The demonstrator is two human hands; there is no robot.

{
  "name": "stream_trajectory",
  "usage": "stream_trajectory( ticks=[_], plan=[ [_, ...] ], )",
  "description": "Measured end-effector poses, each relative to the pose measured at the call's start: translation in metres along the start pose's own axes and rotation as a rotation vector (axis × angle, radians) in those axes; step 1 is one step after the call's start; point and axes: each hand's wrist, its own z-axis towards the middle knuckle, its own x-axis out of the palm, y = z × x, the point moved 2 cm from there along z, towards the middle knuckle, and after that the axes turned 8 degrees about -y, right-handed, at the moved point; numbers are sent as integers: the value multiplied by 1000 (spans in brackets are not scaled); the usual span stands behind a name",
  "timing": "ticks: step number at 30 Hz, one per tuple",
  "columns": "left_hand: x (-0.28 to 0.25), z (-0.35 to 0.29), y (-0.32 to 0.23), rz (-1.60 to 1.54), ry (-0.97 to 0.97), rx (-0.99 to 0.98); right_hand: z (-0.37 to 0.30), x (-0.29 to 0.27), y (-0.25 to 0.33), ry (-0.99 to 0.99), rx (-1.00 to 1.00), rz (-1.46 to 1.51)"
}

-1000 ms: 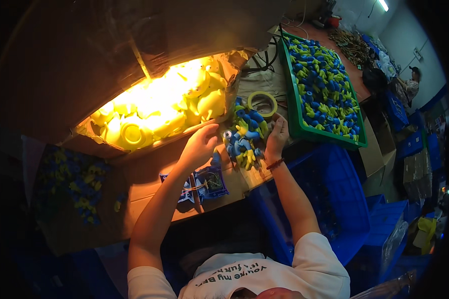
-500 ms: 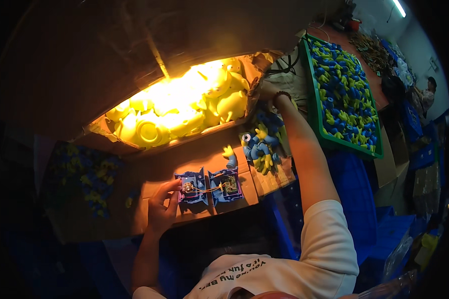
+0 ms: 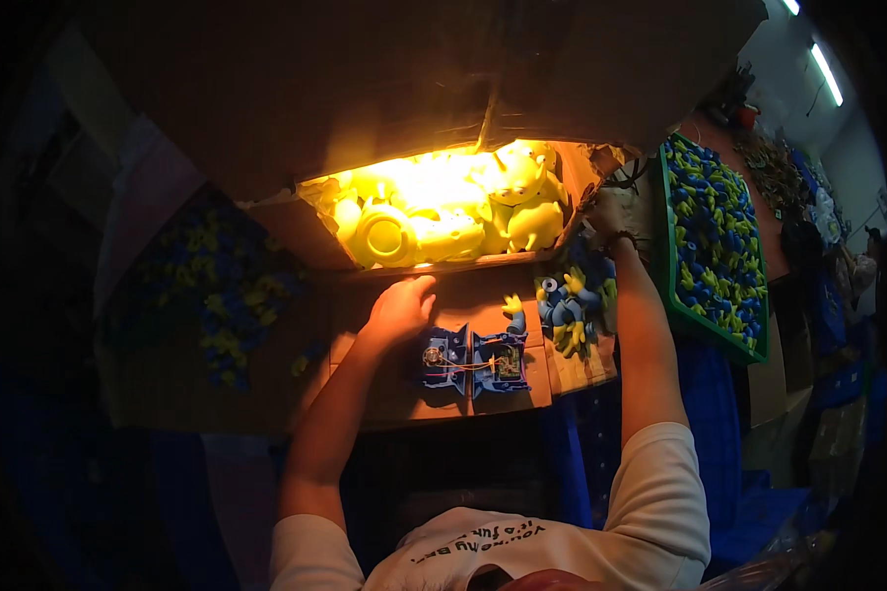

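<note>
On the cardboard-covered table lie two opened blue shell halves of a toy [image 3: 446,360], joined by thin wires; the right half holds a small circuit board [image 3: 509,362]. My left hand [image 3: 401,309] hovers just above and left of them, near the front edge of a lit cardboard box, its fingers loosely apart with nothing in them. Inside that box [image 3: 443,264] are yellow rounded toy bodies [image 3: 534,225]. My right hand [image 3: 609,213] reaches to the dark right end of the box, where its fingers are hard to make out. A blue-and-yellow toy arm [image 3: 513,313] stands behind the shell halves.
Blue and yellow toy arms [image 3: 570,313] are heaped right of the shell. A green crate [image 3: 666,261] full of similar pieces stands at the far right. More loose pieces [image 3: 222,295] lie in shadow at left. A dark cardboard flap [image 3: 365,79] hangs over the box.
My left hand has let go of the left shell half and moved up toward the box. My right hand stays at the box's right end. The whole view has shifted.
</note>
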Motion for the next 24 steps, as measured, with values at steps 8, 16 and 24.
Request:
stream_trajectory(
  ticks=[8, 16, 24],
  plan=[
    [-49, -73, 42, -288, -332, 15, -135, -95, 51, 46, 424, 1390],
    [-48, -165, 111, 278, -673, 43, -195, -16, 172, 229, 347, 998],
    [-31, -186, 146, 334, -563, -126, -215, 2, 211, 451, 75, 807]
  ],
)
